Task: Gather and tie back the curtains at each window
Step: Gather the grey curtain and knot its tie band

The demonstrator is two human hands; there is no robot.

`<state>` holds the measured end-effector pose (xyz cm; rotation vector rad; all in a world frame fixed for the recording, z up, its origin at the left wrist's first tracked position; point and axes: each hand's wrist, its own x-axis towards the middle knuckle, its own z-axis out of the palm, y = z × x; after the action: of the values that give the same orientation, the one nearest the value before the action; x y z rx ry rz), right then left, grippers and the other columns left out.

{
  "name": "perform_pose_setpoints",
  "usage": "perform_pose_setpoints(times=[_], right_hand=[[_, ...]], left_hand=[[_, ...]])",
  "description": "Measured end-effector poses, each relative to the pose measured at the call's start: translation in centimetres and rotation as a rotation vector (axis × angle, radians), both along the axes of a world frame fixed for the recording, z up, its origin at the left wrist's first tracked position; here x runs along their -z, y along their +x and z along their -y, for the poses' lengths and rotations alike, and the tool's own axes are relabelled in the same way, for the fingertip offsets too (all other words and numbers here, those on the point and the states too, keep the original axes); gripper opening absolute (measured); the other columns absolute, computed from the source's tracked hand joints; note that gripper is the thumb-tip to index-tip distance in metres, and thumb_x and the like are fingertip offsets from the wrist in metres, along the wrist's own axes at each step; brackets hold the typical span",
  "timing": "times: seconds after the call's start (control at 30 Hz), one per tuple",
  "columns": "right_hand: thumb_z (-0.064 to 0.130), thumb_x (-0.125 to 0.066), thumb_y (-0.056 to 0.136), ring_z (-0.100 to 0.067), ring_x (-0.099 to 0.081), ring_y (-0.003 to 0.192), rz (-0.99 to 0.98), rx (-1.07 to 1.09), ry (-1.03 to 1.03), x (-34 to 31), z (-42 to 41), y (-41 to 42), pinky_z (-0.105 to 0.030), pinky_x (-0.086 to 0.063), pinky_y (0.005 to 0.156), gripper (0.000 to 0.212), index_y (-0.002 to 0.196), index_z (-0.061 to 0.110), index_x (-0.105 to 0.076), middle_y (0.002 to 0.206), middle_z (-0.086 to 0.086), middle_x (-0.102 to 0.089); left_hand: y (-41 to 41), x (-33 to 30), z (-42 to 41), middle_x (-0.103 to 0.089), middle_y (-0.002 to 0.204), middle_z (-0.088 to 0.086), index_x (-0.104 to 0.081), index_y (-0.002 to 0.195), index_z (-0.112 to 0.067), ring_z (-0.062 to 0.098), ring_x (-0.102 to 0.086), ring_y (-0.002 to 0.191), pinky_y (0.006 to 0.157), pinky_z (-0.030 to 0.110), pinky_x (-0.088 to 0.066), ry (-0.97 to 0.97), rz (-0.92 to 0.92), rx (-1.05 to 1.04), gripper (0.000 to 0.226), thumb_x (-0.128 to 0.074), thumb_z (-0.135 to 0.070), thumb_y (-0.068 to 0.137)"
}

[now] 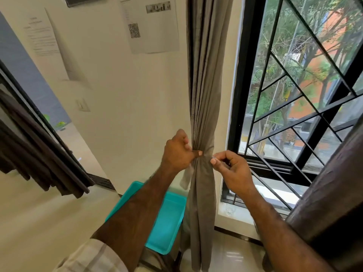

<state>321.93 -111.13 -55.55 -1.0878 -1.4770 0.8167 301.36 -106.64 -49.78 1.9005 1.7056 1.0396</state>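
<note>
Grey-brown curtain (204, 79) hangs pleated at the window's left edge, bunched into a narrow waist about mid-height, flaring again below. Pale fabric tie-back (186, 178) circles that waist (front part mostly hidden); one loose end dangles on the curtain's left side, just below the cinch.

Down low, a turquoise tray (167, 222) sat below the wall, where printed papers (155, 26) hung, and black window bars (290, 107) crossed green trees (306, 61) outside.
</note>
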Motion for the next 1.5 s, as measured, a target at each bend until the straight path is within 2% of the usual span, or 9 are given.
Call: perform_pose_setpoints(times=[0.13,0.27,0.4,0.53,0.7,0.87,1.03,1.27,1.5], right_hand=[[0.01,-0.082,0.091,-0.013,-0.069,0.077,-0.028,0.008,-0.015,-0.2,0.8,-0.9,-0.027,-0.061,0.071,0.02,0.1,0.02,-0.066,0.082,0.001,-0.069],[0.001,-0.079,0.091,-0.017,-0.074,0.085,-0.08,-0.031,-0.034,-0.4,1.0,-0.8,-0.031,-0.064,0.076,0.025,0.105,0.017,-0.067,0.088,0.001,-0.073],[0.011,-0.075,0.097,-0.021,-0.074,0.095,-0.05,-0.036,-0.019,0.4,1.1,-1.3,-0.035,-0.065,0.087,0.014,0.107,0.02,-0.078,0.096,0.001,-0.076],[0.023,-0.082,0.091,-0.012,-0.073,0.091,-0.065,0.001,-0.054,0.3,1.7,-2.1,-0.024,-0.063,0.078,0.018,0.108,0.021,-0.076,0.093,0.006,-0.075],[0.015,-0.085,0.087,-0.021,-0.077,0.088,-0.181,0.075,-0.2,0.1,0.9,-0.5,-0.038,-0.066,0.081,0.014,0.097,0.015,-0.076,0.09,-0.004,-0.078],[0.021,-0.09,0.079,-0.029,-0.078,0.086,-0.242,0.091,-0.266,0.4,0.6,-0.7,-0.05,-0.066,0.084,0.021,0.092,0.013,-0.076,0.088,-0.009,-0.078],[0.029,-0.086,0.076,-0.035,-0.078,0.09,-0.365,0.042,-0.278,0.9,0.9,-0.5,-0.053,-0.064,0.087,0.033,0.099,0.007,-0.076,0.093,-0.015,-0.078],[0.012,-0.071,0.094,-0.024,-0.077,0.087,-0.686,-0.017,-0.417,1.8,1.3,-0.4,-0.034,-0.065,0.074,0.017,0.107,0.005,-0.076,0.098,-0.011,-0.078],[-0.002,-0.063,0.097,-0.025,-0.076,0.093,-0.892,-0.144,-0.428,2.1,1.1,0.4,-0.029,-0.064,0.072,0.02,0.114,-0.002,-0.074,0.109,-0.02,-0.074]], left_hand=[[0.4,0.6,1.3,-0.071,0.079,-0.004,-0.067,0.085,-0.02,0.016,-0.07,0.072,0.072,0.024,-0.061,0.012,0.048,0.054,0.029,-0.092,-0.035,0.083],[-0.9,1.3,2.7,-0.074,0.078,-0.007,-0.075,0.082,-0.02,0.012,-0.071,0.074,0.075,0.022,-0.063,-0.007,0.079,0.205,0.017,-0.089,-0.028,0.088],[-1.2,1.5,3.4,-0.076,0.089,-0.006,-0.08,0.096,-0.02,0.015,-0.07,0.083,0.083,0.028,-0.063,0.05,-0.099,0.185,0.02,-0.08,-0.04,0.094],[-0.7,0.7,3.3,-0.076,0.095,-0.003,-0.078,0.104,-0.021,0.012,-0.066,0.084,0.083,0.029,-0.058,0.084,-0.259,0.205,0.023,-0.068,-0.042,0.102],[-1.9,-0.4,3.1,-0.074,0.127,-0.004,-0.074,0.13,-0.021,0.004,-0.063,0.107,0.096,0.007,-0.048,0.087,-0.343,0.485,0.027,-0.065,-0.019,0.105],[-0.7,-1.0,3.4,-0.071,0.123,0.006,-0.077,0.122,-0.02,0.026,-0.065,0.111,0.094,0.042,-0.06,0.466,-0.854,0.58,0.03,-0.077,-0.034,0.095],[-0.3,-1.3,3.0,-0.062,0.146,0.006,-0.074,0.129,-0.021,0.032,-0.05,0.13,0.104,0.05,-0.052,0.803,-1.095,0.722,0.054,-0.091,-0.033,0.08],[0.8,-1.9,2.1,-0.073,0.111,-0.002,-0.067,0.113,-0.025,0.023,-0.058,0.111,0.098,0.044,-0.045,0.601,-0.855,0.606,0.023,-0.068,-0.042,0.098],[2.3,-2.0,2.4,-0.063,0.103,-0.003,-0.06,0.114,-0.028,0.019,-0.052,0.095,0.088,0.033,-0.04,0.422,-0.474,0.363,0.016,-0.062,-0.035,0.1]])
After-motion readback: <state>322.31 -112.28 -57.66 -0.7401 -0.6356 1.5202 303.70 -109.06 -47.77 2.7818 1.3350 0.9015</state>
